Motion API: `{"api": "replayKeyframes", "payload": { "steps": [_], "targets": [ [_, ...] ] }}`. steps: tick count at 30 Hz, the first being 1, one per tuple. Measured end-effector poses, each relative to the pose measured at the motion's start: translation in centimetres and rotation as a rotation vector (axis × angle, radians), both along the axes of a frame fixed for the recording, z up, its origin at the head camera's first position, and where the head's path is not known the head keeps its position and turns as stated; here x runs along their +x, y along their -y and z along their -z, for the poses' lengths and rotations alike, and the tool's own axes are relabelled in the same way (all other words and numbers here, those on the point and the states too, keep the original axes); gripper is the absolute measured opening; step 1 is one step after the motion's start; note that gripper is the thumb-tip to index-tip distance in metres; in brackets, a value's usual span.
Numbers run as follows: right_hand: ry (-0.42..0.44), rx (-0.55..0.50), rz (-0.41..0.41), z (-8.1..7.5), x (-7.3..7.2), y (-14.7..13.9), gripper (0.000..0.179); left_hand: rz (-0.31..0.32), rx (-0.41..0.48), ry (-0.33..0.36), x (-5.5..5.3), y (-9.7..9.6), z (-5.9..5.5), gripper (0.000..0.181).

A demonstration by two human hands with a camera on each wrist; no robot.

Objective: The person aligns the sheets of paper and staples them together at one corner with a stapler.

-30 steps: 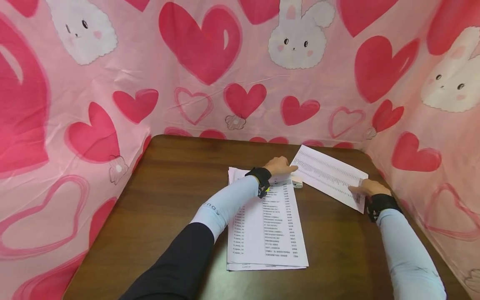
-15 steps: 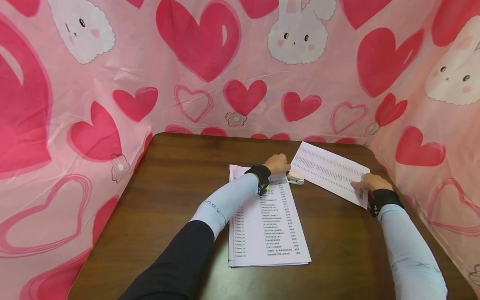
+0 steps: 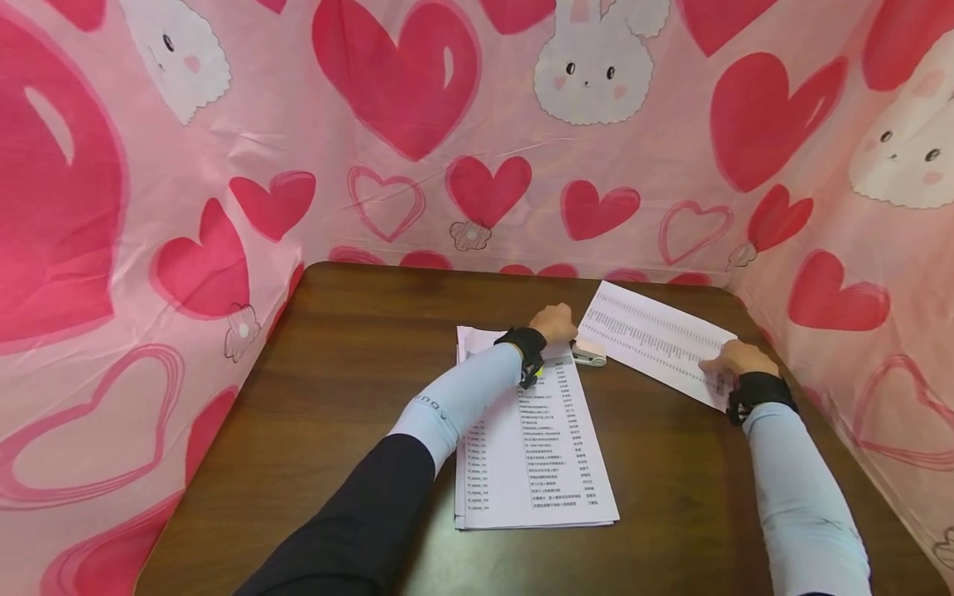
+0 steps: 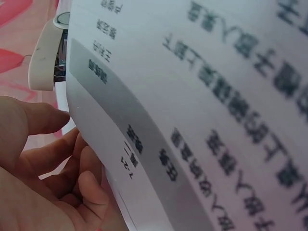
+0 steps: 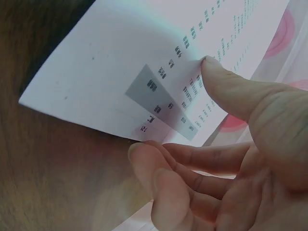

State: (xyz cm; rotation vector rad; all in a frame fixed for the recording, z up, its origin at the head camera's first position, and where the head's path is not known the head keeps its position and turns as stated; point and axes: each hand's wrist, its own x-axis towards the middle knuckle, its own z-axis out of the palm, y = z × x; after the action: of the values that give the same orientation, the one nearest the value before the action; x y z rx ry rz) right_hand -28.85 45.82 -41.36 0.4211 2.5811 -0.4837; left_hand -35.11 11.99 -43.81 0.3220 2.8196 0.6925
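A stack of printed sheets [image 3: 551, 472] lies at the table's middle. My left hand [image 3: 553, 323] is at its far right corner. In the left wrist view, the thumb [image 4: 45, 118] and curled fingers appear to pinch the stack's edge, but the contact is partly hidden. Just right of that hand is a white stapler [image 3: 590, 353], also in the left wrist view [image 4: 45, 55]. Another printed sheet [image 3: 648, 339] lies slantwise at the far right. My right hand [image 3: 741, 362] holds its near right end, thumb [image 5: 224, 82] on top and fingers at the edge.
The brown wooden table [image 3: 358, 372] reaches back to a pink cloth [image 3: 417, 83] with hearts and rabbits. This cloth also stands along both sides. A bit of yellow-green [image 3: 540, 372] shows under the left wrist.
My left hand has drawn back from the right sheet's corner to the stack, its pointing finger now curled in. The stack's far corner has shifted left, uncovering more of the stapler.
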Motion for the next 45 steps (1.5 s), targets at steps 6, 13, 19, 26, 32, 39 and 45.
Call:
{"api": "replayKeyframes", "payload": {
  "steps": [6, 13, 19, 26, 32, 39, 45],
  "targets": [
    [0.005, 0.017, 0.024, 0.2, 0.0, 0.1, 0.062, -0.006, -0.010, 0.004, -0.1, -0.7, 0.3, 0.016],
    [-0.015, 0.010, 0.068, 0.5, 0.2, -0.1, 0.065, 0.056, -0.045, -0.044, 0.2, -1.0, 0.2, 0.008],
    [-0.038, -0.014, 0.065, 0.5, 0.4, -0.1, 0.074, 0.140, -0.100, -0.056, 0.8, -0.4, -0.4, 0.016],
    [-0.033, -0.031, 0.064, 0.5, 0.4, 0.4, 0.074, 0.165, -0.088, -0.078, 0.4, -0.4, 0.1, 0.010],
    [-0.025, -0.010, 0.077, 0.9, 0.1, 0.6, 0.063, 0.107, -0.065, -0.072, 0.3, -0.6, 0.6, 0.014],
    [-0.048, -0.002, 0.053, 0.6, 0.5, 0.8, 0.060, 0.111, -0.058, -0.135, 0.3, -0.7, 0.7, 0.017],
    [-0.053, -0.020, 0.032, 0.3, 1.0, 0.5, 0.055, 0.153, -0.016, -0.174, 0.3, -0.6, 0.5, 0.017]
  ]
}}
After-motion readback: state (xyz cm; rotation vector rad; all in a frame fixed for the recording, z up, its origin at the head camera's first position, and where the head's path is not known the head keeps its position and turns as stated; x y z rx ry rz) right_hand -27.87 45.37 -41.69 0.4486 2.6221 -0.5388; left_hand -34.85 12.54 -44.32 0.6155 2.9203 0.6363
